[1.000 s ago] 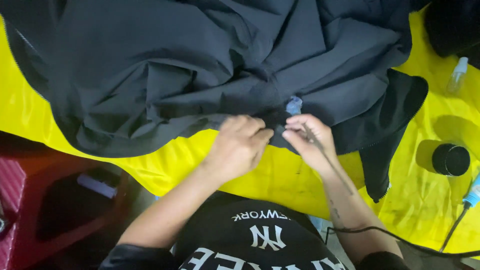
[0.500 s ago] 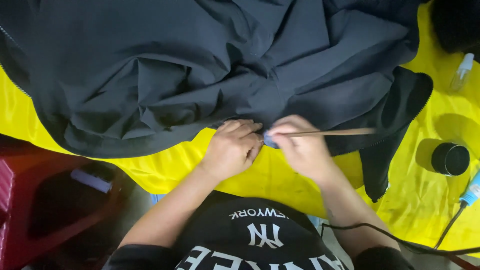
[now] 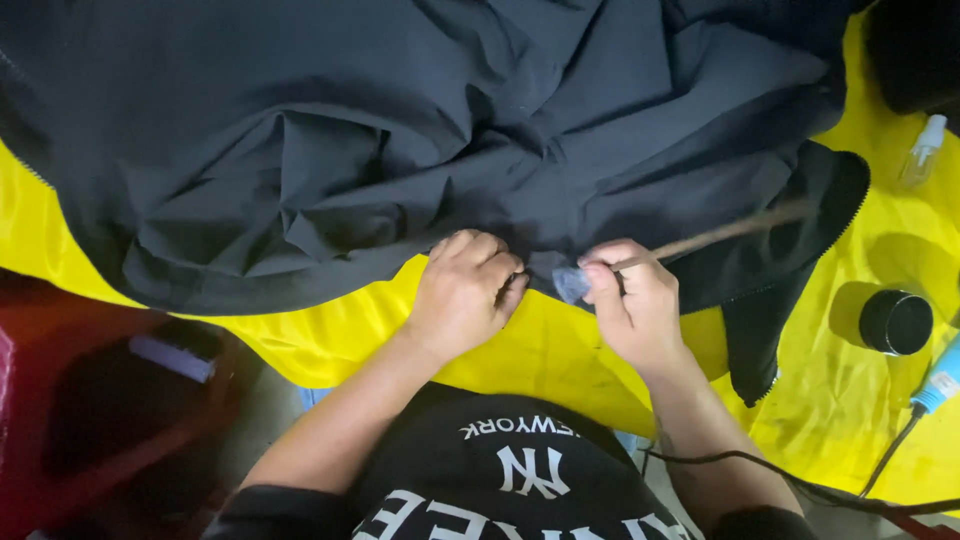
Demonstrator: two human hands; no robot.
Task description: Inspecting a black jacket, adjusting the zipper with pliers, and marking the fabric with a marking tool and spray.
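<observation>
The left hand [image 3: 462, 295] presses, fingers curled, on the hem of a black jacket [image 3: 420, 130]. The right hand [image 3: 632, 305] pinches a thin wooden stick [image 3: 720, 232] and a small clear piece [image 3: 571, 284] at that hem. The jacket lies crumpled across a yellow surface [image 3: 560, 350], with a black jar [image 3: 893, 321] to the right.

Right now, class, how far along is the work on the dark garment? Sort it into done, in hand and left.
Done: nothing finished shows. In hand: the left hand pins the hem of the dark garment on the yellow cloth; the right hand works a thin stick there. Left: cannot tell; the black jar and spray bottle stand aside.
</observation>
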